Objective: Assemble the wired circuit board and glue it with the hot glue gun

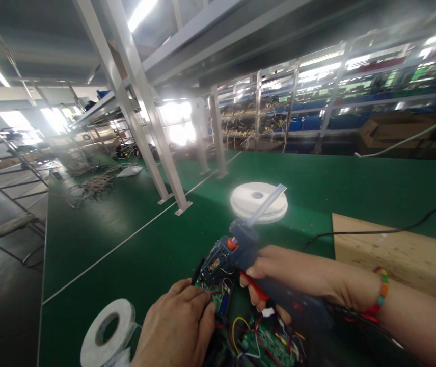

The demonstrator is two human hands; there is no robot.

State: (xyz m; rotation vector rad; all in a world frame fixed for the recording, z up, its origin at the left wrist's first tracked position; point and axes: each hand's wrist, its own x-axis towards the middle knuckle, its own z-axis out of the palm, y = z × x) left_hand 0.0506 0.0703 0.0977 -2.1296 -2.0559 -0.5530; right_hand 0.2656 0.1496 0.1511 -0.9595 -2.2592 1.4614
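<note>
On the green desk (134, 244), the right hand (290, 278) grips a glue gun (241, 252), its nozzle down at a circuit board (212, 290). The left hand (178, 329) rests on that board, fingers (202, 306) curled on its edge. Tape rolls (107, 334) lie nearby.

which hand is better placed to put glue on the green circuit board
Right: the right hand grips the blue glue gun, nozzle down at the green circuit board. The left hand only steadies it.
</note>
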